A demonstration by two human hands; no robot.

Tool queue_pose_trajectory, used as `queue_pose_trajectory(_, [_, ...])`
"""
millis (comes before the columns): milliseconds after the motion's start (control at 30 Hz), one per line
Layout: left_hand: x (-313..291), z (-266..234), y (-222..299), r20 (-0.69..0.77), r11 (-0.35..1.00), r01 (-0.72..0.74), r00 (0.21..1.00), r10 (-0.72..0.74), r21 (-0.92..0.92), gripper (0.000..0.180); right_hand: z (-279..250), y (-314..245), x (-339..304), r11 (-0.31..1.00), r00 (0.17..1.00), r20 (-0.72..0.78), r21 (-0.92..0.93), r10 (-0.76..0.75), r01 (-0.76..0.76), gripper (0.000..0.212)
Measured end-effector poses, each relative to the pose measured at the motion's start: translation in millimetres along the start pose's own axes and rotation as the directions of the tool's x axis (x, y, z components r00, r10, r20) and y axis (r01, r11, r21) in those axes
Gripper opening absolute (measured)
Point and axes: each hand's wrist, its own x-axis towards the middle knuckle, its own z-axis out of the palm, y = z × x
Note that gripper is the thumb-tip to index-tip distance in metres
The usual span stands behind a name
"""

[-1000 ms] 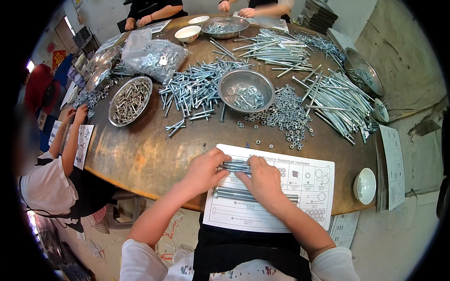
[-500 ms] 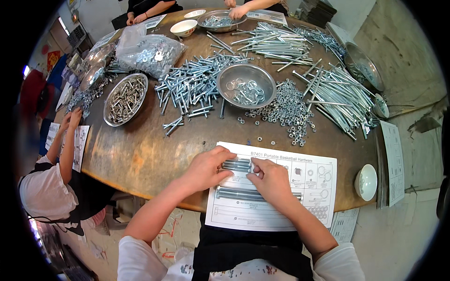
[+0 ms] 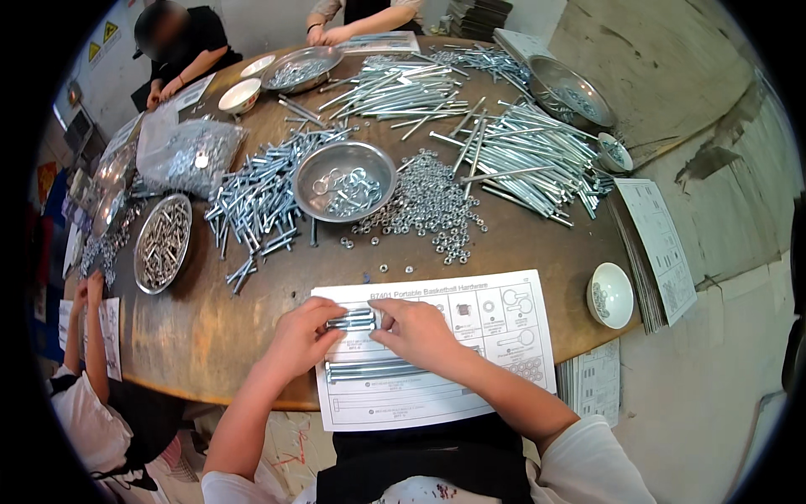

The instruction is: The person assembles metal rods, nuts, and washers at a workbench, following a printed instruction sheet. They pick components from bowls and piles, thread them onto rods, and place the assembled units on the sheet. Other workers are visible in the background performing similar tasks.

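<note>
A printed sheet (image 3: 437,407) with part drawings lies at the table's near edge in front of me. On its upper left part, several short silver bolts (image 3: 352,320) lie side by side in a row. My left hand (image 3: 300,338) grips their left ends between thumb and fingers. My right hand (image 3: 417,334) pinches the same bolts from the right end. Just below, long silver bolts (image 3: 369,370) lie across the sheet, partly under my right forearm.
Beyond the sheet are a steel bowl of ring-shaped parts (image 3: 304,202), loose nuts (image 3: 428,197), a bolt pile (image 3: 262,189) and long rods (image 3: 537,164). A white bowl (image 3: 609,296) stands right, near stacked sheets (image 3: 663,244). Co-workers' hands (image 3: 332,35) are across the table.
My view has swung to the right, so the table's things sit further left in the picture. Both hands stay on the short bolts, with little visible movement over the sheet.
</note>
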Motion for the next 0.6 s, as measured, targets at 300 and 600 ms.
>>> queue_pose_trajectory(300, [57, 15, 40, -0.103, 0.986, -0.166, 0.981, 0.162, -0.032, 0.022, -119, 98, 20, 0.935, 0.973, -0.226, -0.351, -0.044, -0.039, 0.019])
queue_pose_trajectory(600, [163, 112, 64, -0.051, 0.960, -0.217, 0.972, 0.229, 0.176, 0.023, -125, 125, 45, 0.889, 0.988, 0.016, -0.435, -0.152, 0.144, 0.023])
